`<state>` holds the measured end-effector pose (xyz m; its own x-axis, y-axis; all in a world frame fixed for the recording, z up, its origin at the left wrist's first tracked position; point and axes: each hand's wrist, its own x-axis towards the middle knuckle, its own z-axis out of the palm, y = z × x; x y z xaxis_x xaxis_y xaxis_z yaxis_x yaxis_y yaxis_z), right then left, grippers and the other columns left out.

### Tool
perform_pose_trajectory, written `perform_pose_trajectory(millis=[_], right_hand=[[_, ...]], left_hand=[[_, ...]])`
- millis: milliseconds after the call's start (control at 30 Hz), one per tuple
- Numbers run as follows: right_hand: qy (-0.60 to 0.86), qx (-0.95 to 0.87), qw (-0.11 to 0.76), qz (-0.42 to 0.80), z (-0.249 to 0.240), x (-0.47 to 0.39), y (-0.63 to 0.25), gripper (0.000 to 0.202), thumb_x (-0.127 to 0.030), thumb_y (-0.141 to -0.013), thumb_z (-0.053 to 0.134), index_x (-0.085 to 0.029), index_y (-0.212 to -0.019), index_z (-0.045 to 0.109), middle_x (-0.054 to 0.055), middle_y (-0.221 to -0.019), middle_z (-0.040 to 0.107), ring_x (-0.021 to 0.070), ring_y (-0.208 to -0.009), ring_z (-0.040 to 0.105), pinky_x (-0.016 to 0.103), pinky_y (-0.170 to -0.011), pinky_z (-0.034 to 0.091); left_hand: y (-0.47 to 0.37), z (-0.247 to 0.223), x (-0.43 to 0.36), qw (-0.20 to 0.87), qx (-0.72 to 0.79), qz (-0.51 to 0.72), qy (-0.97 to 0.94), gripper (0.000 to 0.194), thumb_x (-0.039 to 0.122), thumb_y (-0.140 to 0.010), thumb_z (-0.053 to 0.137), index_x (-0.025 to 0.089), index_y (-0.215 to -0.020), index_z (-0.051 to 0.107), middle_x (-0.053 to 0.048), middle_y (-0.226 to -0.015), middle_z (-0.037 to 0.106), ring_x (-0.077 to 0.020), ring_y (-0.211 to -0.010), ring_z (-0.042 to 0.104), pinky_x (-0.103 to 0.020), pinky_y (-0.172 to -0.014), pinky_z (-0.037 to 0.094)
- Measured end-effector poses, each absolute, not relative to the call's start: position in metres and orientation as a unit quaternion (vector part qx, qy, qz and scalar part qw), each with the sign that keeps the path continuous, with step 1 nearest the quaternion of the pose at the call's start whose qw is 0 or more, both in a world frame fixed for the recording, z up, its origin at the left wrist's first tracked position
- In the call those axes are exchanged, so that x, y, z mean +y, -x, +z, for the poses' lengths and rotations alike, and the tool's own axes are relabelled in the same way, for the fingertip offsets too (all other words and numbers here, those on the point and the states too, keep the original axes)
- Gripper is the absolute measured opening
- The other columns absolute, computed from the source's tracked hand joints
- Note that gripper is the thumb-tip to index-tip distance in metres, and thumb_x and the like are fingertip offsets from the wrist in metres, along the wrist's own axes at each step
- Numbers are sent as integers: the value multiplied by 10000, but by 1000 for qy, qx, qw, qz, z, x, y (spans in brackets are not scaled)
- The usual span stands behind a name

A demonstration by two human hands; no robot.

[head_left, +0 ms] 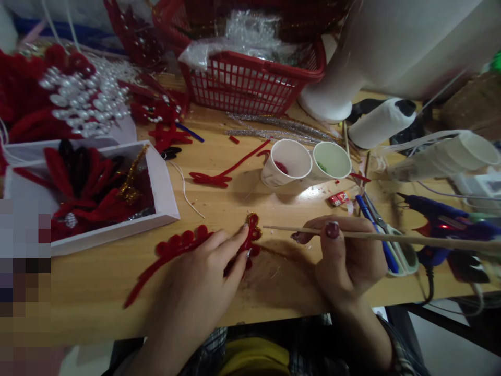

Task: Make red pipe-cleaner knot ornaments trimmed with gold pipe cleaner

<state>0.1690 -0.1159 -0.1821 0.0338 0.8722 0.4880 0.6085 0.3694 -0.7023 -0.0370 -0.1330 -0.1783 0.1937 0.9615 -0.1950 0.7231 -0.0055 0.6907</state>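
My left hand (209,269) is closed on a red fuzzy craft piece with gold trim (253,230), pinched between fingers and thumb. A red strip with several rounded loops (178,245) extends leftward from under that hand along the table. A thin gold strand (284,255) trails to the right of the piece. My right hand (348,256) grips a thin wooden stick (376,238) between thumb and fingers. Its pointed tip is close to the gold trim; whether they touch I cannot tell. Part of the red piece is hidden by my left fingers.
Two paper cups (287,162) with small red and green bits stand beyond my hands. Scissors (399,250) and a blue glue gun (450,224) lie to the right. A white box (166,201) of red pieces sits left. A red basket (250,86) stands behind.
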Motion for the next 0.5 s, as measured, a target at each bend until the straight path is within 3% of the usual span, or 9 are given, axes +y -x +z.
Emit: perform_pose_trajectory(millis=[267, 500], right_hand=[[551, -672, 466, 170, -182, -114, -162, 68, -205, -953, 562, -215, -914, 616, -9, -722, 686, 151, -627, 649, 317, -602, 494], [657, -551, 467, 216, -176, -102, -149, 305, -340, -953, 598, -204, -692, 518, -46, -530, 611, 97, -452, 569, 238, -474, 441]], left_hand=[[36, -178, -132, 315, 605, 172, -711, 389, 237, -933, 508, 259, -1295, 649, -39, -1030, 742, -203, -794, 695, -322, -647, 537], [38, -177, -134, 307, 605, 162, -716, 380, 255, -946, 505, 263, -1299, 645, -34, -1019, 732, -194, -745, 684, -325, -637, 523]])
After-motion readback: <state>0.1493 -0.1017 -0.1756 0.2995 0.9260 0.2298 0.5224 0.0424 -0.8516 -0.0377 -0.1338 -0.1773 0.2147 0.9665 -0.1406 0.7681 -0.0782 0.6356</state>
